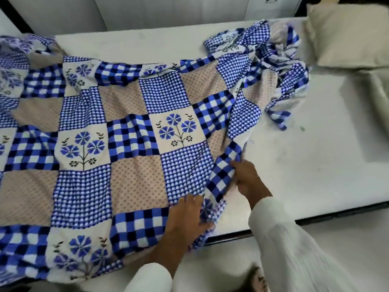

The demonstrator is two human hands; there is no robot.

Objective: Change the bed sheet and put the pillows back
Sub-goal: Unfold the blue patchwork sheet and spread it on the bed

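Bright, even light with soft shadows; wide-angle bending at the edges, motion blur throughout.

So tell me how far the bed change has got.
Done: the patchwork sheet covers the mattress's left part. In hand: the right hand grips a bunched fold while the left hand presses the sheet near the edge. Left: the right side lies bare, the far corner is crumpled, and the pillow waits.
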